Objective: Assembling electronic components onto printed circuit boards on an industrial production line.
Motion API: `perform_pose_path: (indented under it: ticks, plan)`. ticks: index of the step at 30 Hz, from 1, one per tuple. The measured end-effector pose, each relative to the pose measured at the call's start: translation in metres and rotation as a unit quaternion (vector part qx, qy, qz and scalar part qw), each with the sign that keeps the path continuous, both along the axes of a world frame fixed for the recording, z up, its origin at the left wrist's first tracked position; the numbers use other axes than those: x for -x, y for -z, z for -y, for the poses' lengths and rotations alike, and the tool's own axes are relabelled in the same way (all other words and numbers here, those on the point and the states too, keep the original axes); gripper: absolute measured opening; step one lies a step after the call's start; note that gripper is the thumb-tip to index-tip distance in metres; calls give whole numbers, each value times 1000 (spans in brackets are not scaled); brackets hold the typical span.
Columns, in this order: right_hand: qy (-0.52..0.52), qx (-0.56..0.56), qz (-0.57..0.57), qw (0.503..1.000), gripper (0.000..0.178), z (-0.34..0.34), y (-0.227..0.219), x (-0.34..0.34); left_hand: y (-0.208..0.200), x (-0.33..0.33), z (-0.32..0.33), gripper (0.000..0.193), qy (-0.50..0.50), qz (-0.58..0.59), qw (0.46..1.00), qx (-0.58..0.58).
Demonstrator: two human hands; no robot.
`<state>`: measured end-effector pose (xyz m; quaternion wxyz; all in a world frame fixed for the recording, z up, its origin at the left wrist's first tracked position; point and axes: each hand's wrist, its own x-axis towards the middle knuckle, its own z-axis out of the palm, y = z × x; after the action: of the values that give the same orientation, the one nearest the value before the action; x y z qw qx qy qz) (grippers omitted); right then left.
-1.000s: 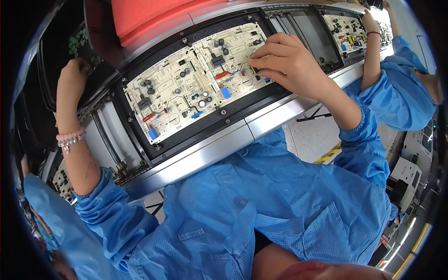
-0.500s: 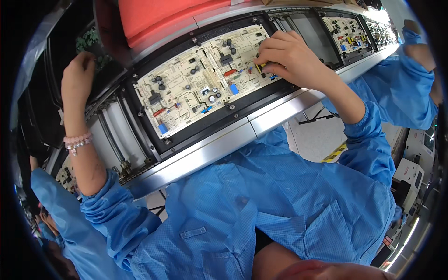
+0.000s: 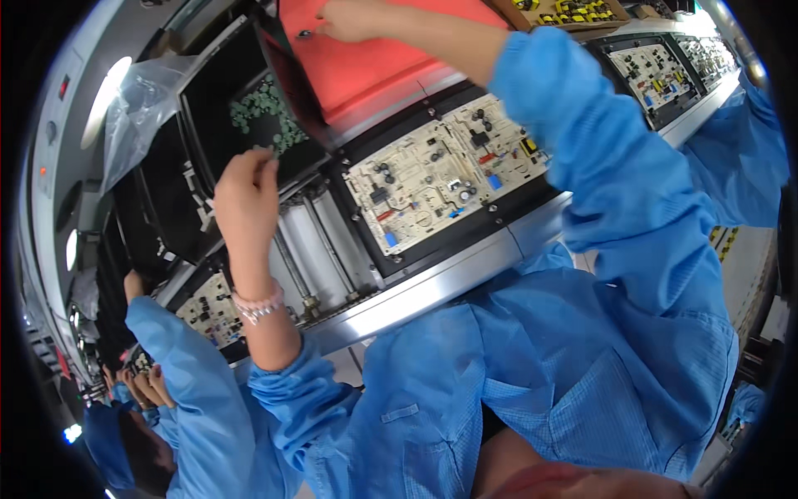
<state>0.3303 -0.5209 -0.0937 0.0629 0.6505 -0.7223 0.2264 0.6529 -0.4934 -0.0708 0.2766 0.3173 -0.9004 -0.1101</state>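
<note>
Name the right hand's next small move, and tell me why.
Probably close the right hand's fingertips on the small dark part: it shows against the red surface, right by those fingertips, though whether they touch it is unclear.

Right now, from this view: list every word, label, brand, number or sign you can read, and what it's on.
No text is readable.
White circuit board panel: tiny print, too small to read.
Black frame around it: nothing legible.
Board farther right: too small to read.
</note>
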Motion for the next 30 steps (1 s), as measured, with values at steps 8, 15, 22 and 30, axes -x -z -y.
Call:
perform_pose_path:
  ticks: [8,15,22,30]
  plan:
    - [57,44,60,996,25,40,8,-28,-13,-43,-47,8,15,-29,999,-33]
    - [-212,-50,218,951,22,-119,-52,5,-12,-79,-86,11,11,-5,998,-62]
    - [-138,-205,193,949,20,-271,-53,51,24,-76,-89,14,19,17,986,-163]
    - [-38,-298,160,940,18,-289,-33,43,21,-26,-124,14,45,6,985,-168]
